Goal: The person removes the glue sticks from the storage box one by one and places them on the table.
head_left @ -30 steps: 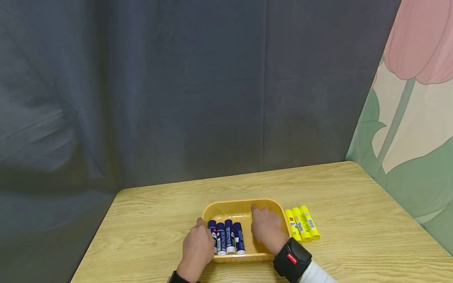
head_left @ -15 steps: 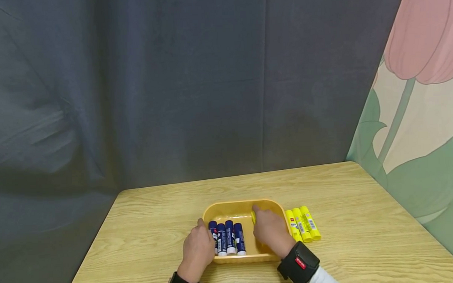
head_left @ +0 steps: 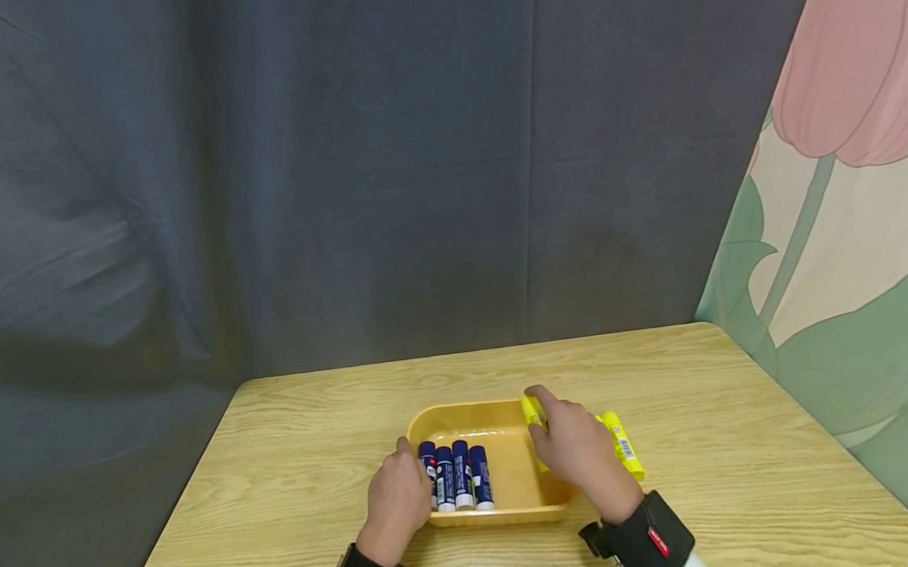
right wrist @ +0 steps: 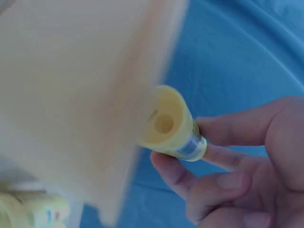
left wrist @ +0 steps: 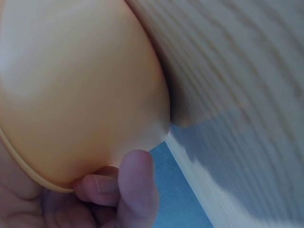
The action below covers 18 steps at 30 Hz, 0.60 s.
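Observation:
A yellow-orange plastic basket [head_left: 500, 516] sits on the table, and my left hand [head_left: 398, 496] grips its left rim. In the left wrist view, curled fingers [left wrist: 97, 187] meet the basket wall [left wrist: 85, 90] at the rim. My right hand [head_left: 580, 453] pinches a yellow glue stick [head_left: 532, 410] over the basket's right side. In the right wrist view, the held glue stick [right wrist: 166, 124] points its hollow end at the camera, between thumb and fingers. Several dark blue glue sticks [head_left: 461, 475] lie side by side in the left part of the basket.
More yellow glue sticks [head_left: 623, 446] lie on the table just right of the basket, partly hidden by my right hand. The wooden table [head_left: 302, 456] ends at a dark curtain [head_left: 391, 194] behind. A flowered panel [head_left: 837, 287] stands to the right.
My right hand has risen from inside the basket and moved right toward its right rim, carrying the yellow glue stick. My left hand keeps its grip on the left rim.

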Each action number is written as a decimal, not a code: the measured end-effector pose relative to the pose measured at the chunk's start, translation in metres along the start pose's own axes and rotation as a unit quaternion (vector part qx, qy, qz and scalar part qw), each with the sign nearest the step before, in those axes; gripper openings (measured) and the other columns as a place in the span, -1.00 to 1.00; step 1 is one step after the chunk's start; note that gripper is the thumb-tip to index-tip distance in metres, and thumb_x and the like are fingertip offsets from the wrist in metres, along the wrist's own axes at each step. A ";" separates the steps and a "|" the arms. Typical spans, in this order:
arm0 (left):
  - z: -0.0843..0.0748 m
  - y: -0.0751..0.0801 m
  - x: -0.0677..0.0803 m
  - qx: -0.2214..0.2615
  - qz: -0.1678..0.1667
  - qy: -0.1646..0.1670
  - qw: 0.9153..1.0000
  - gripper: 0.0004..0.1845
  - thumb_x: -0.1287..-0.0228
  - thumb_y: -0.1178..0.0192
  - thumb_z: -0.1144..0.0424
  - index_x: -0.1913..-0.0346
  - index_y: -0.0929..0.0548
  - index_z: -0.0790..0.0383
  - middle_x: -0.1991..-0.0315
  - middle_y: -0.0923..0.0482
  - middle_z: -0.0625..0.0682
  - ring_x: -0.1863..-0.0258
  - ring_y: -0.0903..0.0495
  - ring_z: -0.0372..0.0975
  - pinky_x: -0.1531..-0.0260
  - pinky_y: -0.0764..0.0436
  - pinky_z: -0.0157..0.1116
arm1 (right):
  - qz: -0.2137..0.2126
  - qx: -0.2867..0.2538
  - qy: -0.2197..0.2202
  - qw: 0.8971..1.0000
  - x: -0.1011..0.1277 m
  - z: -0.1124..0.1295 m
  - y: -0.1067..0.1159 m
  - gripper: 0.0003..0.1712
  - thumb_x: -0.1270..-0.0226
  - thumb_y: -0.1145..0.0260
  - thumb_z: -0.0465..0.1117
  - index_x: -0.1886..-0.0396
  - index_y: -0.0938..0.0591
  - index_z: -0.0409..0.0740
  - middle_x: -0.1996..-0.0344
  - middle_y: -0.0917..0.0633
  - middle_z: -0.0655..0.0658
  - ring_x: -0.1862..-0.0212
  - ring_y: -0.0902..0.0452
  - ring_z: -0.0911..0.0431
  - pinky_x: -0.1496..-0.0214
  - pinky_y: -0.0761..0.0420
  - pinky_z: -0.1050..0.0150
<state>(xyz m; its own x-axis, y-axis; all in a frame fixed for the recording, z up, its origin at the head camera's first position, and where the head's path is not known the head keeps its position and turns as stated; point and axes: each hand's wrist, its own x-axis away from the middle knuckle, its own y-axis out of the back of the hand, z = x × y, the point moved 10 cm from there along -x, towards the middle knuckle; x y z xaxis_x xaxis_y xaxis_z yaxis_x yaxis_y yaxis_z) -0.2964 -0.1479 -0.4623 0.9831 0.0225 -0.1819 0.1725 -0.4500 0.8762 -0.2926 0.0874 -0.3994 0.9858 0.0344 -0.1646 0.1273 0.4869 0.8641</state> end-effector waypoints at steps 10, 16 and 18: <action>-0.001 -0.001 0.001 -0.001 -0.001 -0.003 1.000 -0.57 -0.44 -0.01 0.34 -0.18 -0.40 0.66 0.29 -0.64 0.36 0.36 -0.71 0.10 0.45 -0.66 -0.06 | -0.027 -0.022 0.013 0.999 0.010 -0.019 0.051 -0.41 -0.32 -0.33 -0.23 -0.34 -0.45 -0.11 0.35 -0.68 -0.18 0.53 -0.45 0.11 0.57 -0.40 0.25; 0.000 -0.001 0.001 0.004 0.007 0.003 1.000 -0.58 -0.44 -0.01 0.35 -0.18 -0.39 0.66 0.29 -0.64 0.35 0.39 -0.71 0.08 0.47 -0.66 -0.08 | -0.022 -0.019 -0.001 1.000 0.014 -0.034 0.067 -0.38 -0.32 -0.32 -0.24 -0.36 -0.42 -0.16 0.31 -0.70 -0.23 0.49 -0.51 0.09 0.52 -0.45 0.24; 0.000 -0.001 0.001 0.006 0.007 0.004 1.000 -0.58 -0.44 -0.01 0.35 -0.18 -0.39 0.66 0.30 -0.63 0.35 0.39 -0.70 0.08 0.47 -0.66 -0.08 | -0.020 -0.019 -0.006 1.000 0.013 -0.038 0.069 -0.38 -0.32 -0.32 -0.24 -0.36 -0.42 -0.17 0.31 -0.69 -0.23 0.49 -0.51 0.07 0.51 -0.46 0.22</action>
<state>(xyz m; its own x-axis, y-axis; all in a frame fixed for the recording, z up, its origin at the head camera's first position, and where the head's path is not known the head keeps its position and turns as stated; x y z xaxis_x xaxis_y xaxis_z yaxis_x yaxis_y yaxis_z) -0.2959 -0.1473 -0.4633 0.9858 0.0231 -0.1665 0.1582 -0.4612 0.8731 -0.2747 0.1544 -0.3600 0.9812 0.0037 -0.1928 0.1627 0.5211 0.8379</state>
